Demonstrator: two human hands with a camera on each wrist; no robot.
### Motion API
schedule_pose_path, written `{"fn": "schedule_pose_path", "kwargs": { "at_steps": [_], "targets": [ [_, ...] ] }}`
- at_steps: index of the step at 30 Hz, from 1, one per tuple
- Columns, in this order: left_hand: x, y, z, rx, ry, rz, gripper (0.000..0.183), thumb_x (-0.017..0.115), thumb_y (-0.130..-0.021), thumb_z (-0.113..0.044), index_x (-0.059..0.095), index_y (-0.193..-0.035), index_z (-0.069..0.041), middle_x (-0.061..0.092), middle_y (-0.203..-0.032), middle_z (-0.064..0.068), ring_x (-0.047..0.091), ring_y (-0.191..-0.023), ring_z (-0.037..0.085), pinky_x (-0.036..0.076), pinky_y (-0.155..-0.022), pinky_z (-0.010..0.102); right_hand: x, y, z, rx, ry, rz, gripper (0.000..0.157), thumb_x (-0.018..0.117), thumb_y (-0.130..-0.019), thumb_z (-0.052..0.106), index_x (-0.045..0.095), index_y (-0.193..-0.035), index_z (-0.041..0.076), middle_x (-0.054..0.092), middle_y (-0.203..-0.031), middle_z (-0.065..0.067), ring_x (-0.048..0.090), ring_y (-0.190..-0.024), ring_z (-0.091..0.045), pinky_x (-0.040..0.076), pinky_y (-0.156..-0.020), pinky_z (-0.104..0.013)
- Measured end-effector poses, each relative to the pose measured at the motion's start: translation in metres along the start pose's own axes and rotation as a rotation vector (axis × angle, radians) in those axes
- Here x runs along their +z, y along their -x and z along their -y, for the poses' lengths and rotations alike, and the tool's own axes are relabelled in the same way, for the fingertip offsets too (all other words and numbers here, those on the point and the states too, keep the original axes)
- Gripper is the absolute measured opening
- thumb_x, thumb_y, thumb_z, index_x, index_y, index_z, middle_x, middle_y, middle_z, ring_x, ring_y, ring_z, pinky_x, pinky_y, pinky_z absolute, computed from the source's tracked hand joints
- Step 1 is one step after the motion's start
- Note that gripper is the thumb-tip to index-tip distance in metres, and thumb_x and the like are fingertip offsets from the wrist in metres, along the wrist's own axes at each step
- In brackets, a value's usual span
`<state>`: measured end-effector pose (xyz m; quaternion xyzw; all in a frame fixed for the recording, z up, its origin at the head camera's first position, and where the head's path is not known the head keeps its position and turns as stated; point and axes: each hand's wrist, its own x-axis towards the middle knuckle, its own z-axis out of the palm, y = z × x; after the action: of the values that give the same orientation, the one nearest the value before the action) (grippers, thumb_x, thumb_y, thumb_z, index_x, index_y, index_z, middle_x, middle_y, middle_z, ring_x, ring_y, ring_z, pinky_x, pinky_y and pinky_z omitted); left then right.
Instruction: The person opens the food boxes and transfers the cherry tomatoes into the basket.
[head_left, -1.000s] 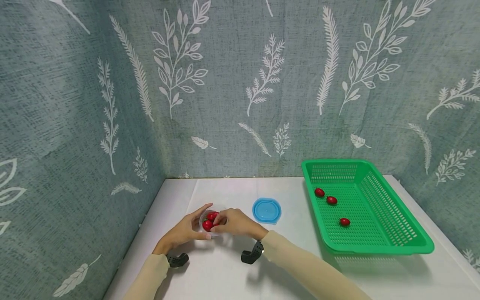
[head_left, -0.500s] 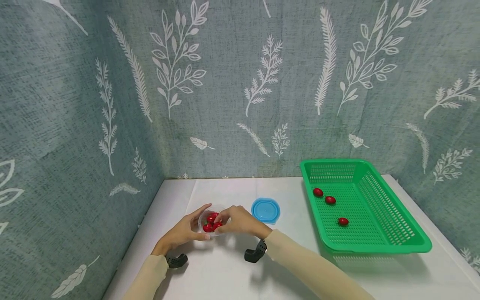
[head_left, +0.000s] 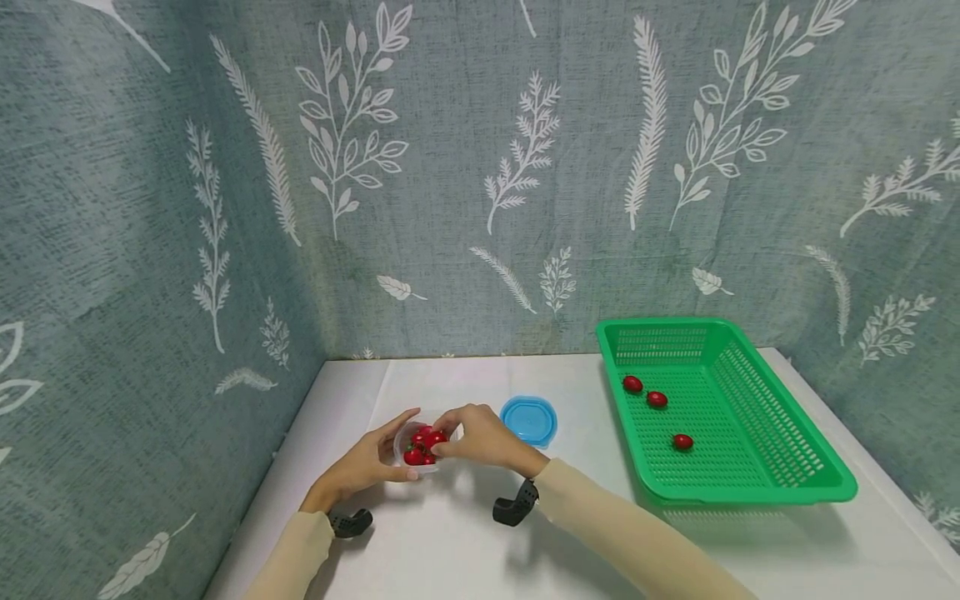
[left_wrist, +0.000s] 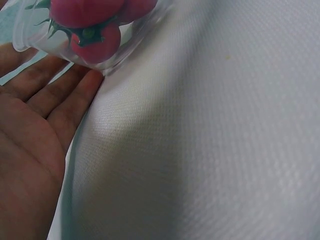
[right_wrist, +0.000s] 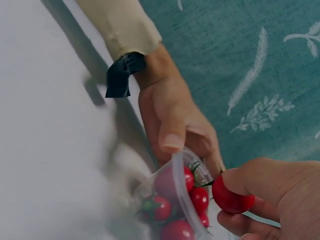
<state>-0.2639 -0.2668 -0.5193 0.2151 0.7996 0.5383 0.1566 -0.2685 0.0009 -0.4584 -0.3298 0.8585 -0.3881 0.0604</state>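
A clear plastic tub point(right_wrist: 179, 186) with several red cherry tomatoes point(left_wrist: 85, 10) in it stands on the white tabletop, left of the middle. My left hand point(head_left: 358, 468) holds the tub from the left, thumb on the near side and fingers round the far side. From the right, my right hand point(head_left: 483, 437) pinches one red cherry tomato point(right_wrist: 231, 196) between thumb and fingers, right at the tub's rim. Green stems show on the tomatoes. In the head view the right fingers cover part of the tub.
A blue lid point(head_left: 528, 422) lies on the table behind the right hand. A green slatted basket point(head_left: 750, 495) stands to the right, holding three red tomatoes point(head_left: 657, 400) apart from the tub. Patterned cloth walls point(head_left: 450, 208) rise behind and at the left.
My right hand has drawn up and slightly back from inside the tub with a tomato between its fingers, uncovering more tomatoes. The left hand keeps its hold. The view has shifted slightly.
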Motion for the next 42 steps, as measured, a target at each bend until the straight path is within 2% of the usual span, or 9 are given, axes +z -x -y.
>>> {"fn": "schedule_pose_path", "kwargs": {
  "at_steps": [3, 10, 17, 22, 24, 29, 31, 36, 42],
  "targets": [
    [0.000, -0.001, 0.001, 0.001, 0.001, -0.008, 0.108, 0.090, -0.081, -0.019, 0.023, -0.166, -0.021, 0.031, -0.165, 0.014, 0.030, -0.151, 0.032, 0.035, -0.117, 0.042, -0.005, 0.002, 0.003, -0.014, -0.006, -0.026, 0.025, 0.081, -0.090, 0.027, 0.079, -0.112, 0.015, 0.072, -0.089, 0.013, 0.063, -0.081, -0.007, 0.048, -0.064, -0.023],
    [0.000, -0.002, 0.003, -0.011, 0.001, -0.017, 0.108, 0.091, -0.081, -0.022, 0.023, -0.166, -0.021, 0.025, -0.168, 0.013, 0.019, -0.155, 0.034, 0.024, -0.120, 0.058, -0.020, 0.008, 0.008, -0.016, -0.014, -0.059, 0.023, 0.079, -0.092, 0.027, 0.079, -0.112, 0.016, 0.073, -0.092, 0.011, 0.064, -0.087, -0.008, 0.051, -0.075, -0.025],
    [-0.001, -0.003, 0.004, -0.025, -0.002, -0.016, 0.109, 0.091, -0.081, -0.021, 0.023, -0.166, -0.021, 0.019, -0.170, 0.009, 0.011, -0.156, 0.034, 0.021, -0.121, 0.058, -0.034, 0.014, 0.005, 0.000, -0.017, -0.093, 0.019, 0.078, -0.093, 0.028, 0.079, -0.109, 0.019, 0.073, -0.094, 0.013, 0.066, -0.091, -0.009, 0.053, -0.079, -0.028],
    [0.001, -0.002, 0.001, -0.026, 0.001, -0.026, 0.108, 0.091, -0.080, -0.020, 0.024, -0.165, -0.022, 0.030, -0.166, 0.010, 0.017, -0.155, 0.033, 0.022, -0.121, 0.059, -0.045, 0.022, 0.000, 0.009, -0.016, -0.110, 0.022, 0.079, -0.093, 0.030, 0.078, -0.111, 0.017, 0.074, -0.095, 0.011, 0.067, -0.093, -0.015, 0.054, -0.078, -0.028],
    [0.001, -0.001, 0.001, -0.023, -0.003, -0.032, 0.107, 0.091, -0.080, -0.019, 0.025, -0.165, -0.022, 0.031, -0.166, 0.010, 0.018, -0.155, 0.033, 0.022, -0.121, 0.059, -0.051, 0.025, -0.001, 0.018, -0.013, -0.124, 0.021, 0.079, -0.092, 0.029, 0.078, -0.110, 0.018, 0.073, -0.095, 0.011, 0.066, -0.092, -0.013, 0.053, -0.077, -0.028],
    [0.000, 0.000, 0.001, 0.003, -0.016, -0.037, 0.105, 0.091, -0.080, -0.019, 0.027, -0.165, -0.022, 0.025, -0.168, 0.010, 0.016, -0.155, 0.035, 0.023, -0.121, 0.056, -0.065, 0.034, -0.002, 0.054, -0.021, -0.173, 0.018, 0.080, -0.091, 0.027, 0.077, -0.108, 0.020, 0.071, -0.094, 0.012, 0.061, -0.071, -0.012, 0.050, -0.066, -0.027],
    [-0.001, 0.001, 0.001, 0.017, -0.016, -0.031, 0.105, 0.090, -0.081, -0.019, 0.027, -0.165, -0.021, 0.024, -0.168, 0.012, 0.016, -0.155, 0.036, 0.023, -0.120, 0.056, -0.071, 0.038, -0.005, 0.068, -0.031, -0.188, 0.018, 0.080, -0.091, 0.027, 0.077, -0.108, 0.020, 0.071, -0.093, 0.012, 0.060, -0.070, -0.016, 0.049, -0.063, -0.028],
    [-0.001, 0.000, 0.002, 0.017, -0.020, -0.025, 0.106, 0.090, -0.081, -0.019, 0.025, -0.165, -0.021, 0.023, -0.169, 0.012, 0.015, -0.155, 0.036, 0.023, -0.120, 0.056, -0.082, 0.048, -0.014, 0.095, -0.035, -0.208, 0.019, 0.080, -0.091, 0.027, 0.077, -0.109, 0.020, 0.071, -0.093, 0.012, 0.063, -0.090, -0.021, 0.052, -0.072, -0.031],
    [0.000, 0.000, 0.003, 0.034, -0.013, -0.025, 0.105, 0.090, -0.081, -0.016, 0.026, -0.165, -0.018, 0.027, -0.167, 0.013, 0.018, -0.155, 0.036, 0.024, -0.119, 0.054, -0.093, 0.061, -0.024, 0.125, -0.017, -0.227, 0.021, 0.080, -0.091, 0.028, 0.077, -0.110, 0.020, 0.071, -0.096, 0.010, 0.063, -0.094, -0.022, 0.052, -0.076, -0.034]
  ]
}}
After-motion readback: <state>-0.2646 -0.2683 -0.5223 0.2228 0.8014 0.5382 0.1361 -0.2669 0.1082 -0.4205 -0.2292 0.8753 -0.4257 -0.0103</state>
